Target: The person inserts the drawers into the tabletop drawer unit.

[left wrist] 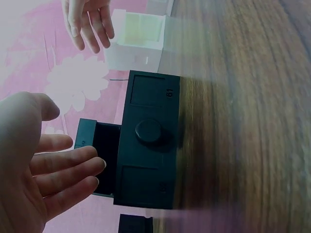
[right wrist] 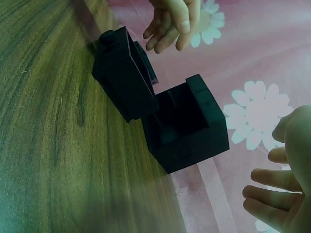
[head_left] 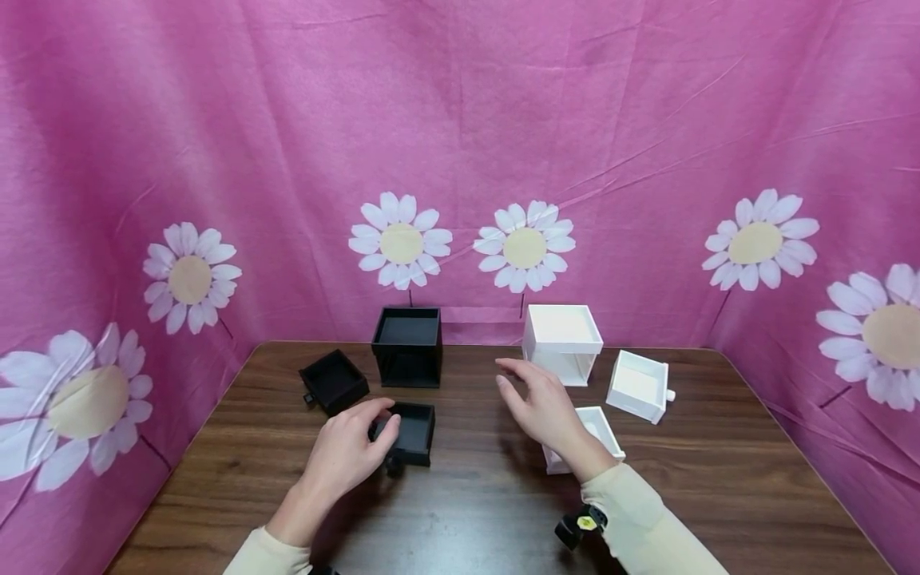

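Observation:
My left hand [head_left: 346, 446] hovers at the left side of a small black drawer [head_left: 415, 435], its fingers loosely bent and holding nothing. In the left wrist view this drawer's front shows a round knob [left wrist: 148, 132], with the fingers apart from it. Behind it stands a black box [head_left: 435, 363] with an open front. My right hand [head_left: 542, 406] is held above the table in front of a white box [head_left: 564, 326], fingers relaxed and empty. The right wrist and forearm partly hide a white drawer [head_left: 602, 431] on the table below.
A second black drawer [head_left: 334, 383] lies turned at the left of the black box. Right of the white box sits another white drawer [head_left: 638, 387] with a knob. The wooden table [head_left: 719, 479] ends at a pink curtain [head_left: 460, 120] printed with daisies.

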Tool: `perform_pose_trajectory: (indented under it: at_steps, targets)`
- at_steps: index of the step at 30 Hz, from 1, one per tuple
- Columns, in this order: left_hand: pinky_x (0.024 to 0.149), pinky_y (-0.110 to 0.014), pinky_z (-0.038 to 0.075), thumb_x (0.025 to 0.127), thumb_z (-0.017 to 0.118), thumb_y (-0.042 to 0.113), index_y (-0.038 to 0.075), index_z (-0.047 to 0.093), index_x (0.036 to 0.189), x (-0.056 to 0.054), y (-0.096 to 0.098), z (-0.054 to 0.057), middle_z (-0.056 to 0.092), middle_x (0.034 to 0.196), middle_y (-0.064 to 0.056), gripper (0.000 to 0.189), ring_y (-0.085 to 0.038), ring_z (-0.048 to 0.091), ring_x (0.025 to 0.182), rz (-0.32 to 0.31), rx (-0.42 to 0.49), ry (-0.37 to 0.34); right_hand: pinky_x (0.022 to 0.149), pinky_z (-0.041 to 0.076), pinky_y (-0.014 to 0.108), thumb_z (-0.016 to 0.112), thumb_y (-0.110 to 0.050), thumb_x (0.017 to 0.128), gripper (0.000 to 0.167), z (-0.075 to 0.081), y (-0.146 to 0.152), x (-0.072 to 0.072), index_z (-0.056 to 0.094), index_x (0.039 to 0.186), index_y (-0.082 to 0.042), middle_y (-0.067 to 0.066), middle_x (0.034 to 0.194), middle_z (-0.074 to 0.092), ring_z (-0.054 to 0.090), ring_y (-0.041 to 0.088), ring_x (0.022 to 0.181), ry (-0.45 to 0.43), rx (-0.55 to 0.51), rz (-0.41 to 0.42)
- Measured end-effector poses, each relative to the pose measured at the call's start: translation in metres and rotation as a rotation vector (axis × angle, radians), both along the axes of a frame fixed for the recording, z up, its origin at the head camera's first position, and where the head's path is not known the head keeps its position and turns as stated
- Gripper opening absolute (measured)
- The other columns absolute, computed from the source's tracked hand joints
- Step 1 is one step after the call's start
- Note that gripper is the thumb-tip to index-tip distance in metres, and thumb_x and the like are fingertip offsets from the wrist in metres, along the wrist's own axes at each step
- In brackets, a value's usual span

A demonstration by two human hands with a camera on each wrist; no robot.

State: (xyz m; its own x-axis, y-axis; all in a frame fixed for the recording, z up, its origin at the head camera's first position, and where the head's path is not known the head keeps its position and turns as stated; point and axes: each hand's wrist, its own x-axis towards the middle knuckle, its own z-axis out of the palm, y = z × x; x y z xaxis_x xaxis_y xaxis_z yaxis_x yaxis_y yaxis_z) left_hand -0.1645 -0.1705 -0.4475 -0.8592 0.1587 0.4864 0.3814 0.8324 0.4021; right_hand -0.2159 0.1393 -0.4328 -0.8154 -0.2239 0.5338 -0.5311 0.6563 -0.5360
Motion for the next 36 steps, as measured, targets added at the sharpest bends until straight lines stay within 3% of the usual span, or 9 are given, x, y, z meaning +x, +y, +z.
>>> perform_pose_trajectory:
  at_steps: [14, 22, 30, 36]
  targets:
    - [0.07, -0.027, 0.062, 0.097, 0.079, 0.018, 0.009, 0.081, 0.115, 0.011, -0.01, 0.002, 0.08, 0.094, 0.004, 0.02, -0.007, 0.072, 0.081, 0.015, 0.052, -0.019, 0.1, 0.062, 0.053, 0.07, -0.014, 0.102, 0.031, 0.003, -0.009, -0.018, 0.075, 0.132, -0.005, 0.015, 0.127, 0.078, 0.075, 0.031, 0.113, -0.083, -0.057, 0.032]
    - [0.067, -0.02, 0.061, 0.098, 0.078, 0.015, 0.007, 0.081, 0.112, 0.018, -0.011, 0.001, 0.079, 0.091, 0.006, 0.017, 0.0, 0.068, 0.078, -0.012, 0.159, -0.156, 0.1, 0.062, 0.053, 0.069, -0.016, 0.103, 0.031, 0.002, -0.017, -0.028, 0.076, 0.132, -0.006, 0.015, 0.129, 0.078, 0.074, 0.031, 0.115, -0.138, -0.108, 0.039]
    - [0.07, -0.019, 0.064, 0.098, 0.079, 0.015, 0.008, 0.081, 0.11, 0.021, -0.012, 0.003, 0.079, 0.091, 0.007, 0.014, -0.002, 0.071, 0.081, -0.01, 0.184, -0.24, 0.111, 0.058, 0.054, 0.068, -0.02, 0.105, 0.034, 0.0, -0.024, -0.039, 0.074, 0.137, -0.008, 0.014, 0.136, 0.075, 0.069, 0.033, 0.129, -0.219, -0.117, 0.025]
    - [0.073, -0.021, 0.065, 0.099, 0.078, 0.015, 0.009, 0.081, 0.112, 0.024, -0.016, 0.002, 0.08, 0.093, 0.007, 0.015, -0.001, 0.072, 0.084, -0.022, 0.229, -0.322, 0.109, 0.059, 0.053, 0.068, -0.02, 0.105, 0.033, 0.003, -0.028, -0.048, 0.075, 0.135, -0.009, 0.013, 0.132, 0.078, 0.071, 0.032, 0.125, -0.237, -0.151, 0.029]
